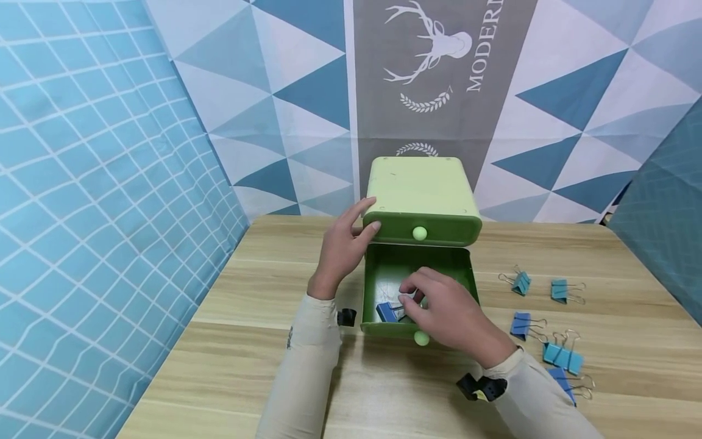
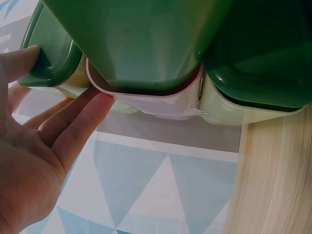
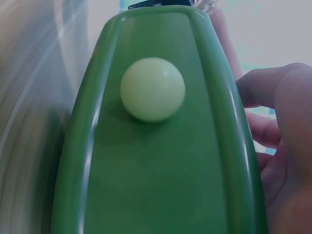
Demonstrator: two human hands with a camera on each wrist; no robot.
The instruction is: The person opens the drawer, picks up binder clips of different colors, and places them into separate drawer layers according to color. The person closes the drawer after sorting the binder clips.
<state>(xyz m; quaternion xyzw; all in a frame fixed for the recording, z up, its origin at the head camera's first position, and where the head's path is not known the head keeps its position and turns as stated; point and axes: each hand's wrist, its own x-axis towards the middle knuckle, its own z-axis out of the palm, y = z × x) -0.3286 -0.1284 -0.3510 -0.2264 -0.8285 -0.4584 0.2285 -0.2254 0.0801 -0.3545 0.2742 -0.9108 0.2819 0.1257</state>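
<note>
A small drawer cabinet (image 1: 422,183) with a pale green shell and dark green fronts stands on the table. Its left front corner is steadied by my left hand (image 1: 342,247), the thumb on the upper drawer front and the fingers nearly straight along the side. Below that front, a drawer (image 1: 378,274) is pulled out. Inside it lies a blue binder clip (image 1: 386,312), its wire handles toward my right hand (image 1: 446,308). That hand reaches in over the front rim with bent fingers; I cannot tell whether they pinch anything. The right wrist view shows the drawer's round knob (image 3: 152,89).
Right of the cabinet lie several binder clips, among them a teal clip (image 1: 521,283), another teal clip (image 1: 560,291) and a blue clip (image 1: 521,325). Patterned cloth (image 1: 307,91) hangs behind the wooden table (image 1: 247,274). A lower drawer (image 2: 263,73) shows in the left wrist view.
</note>
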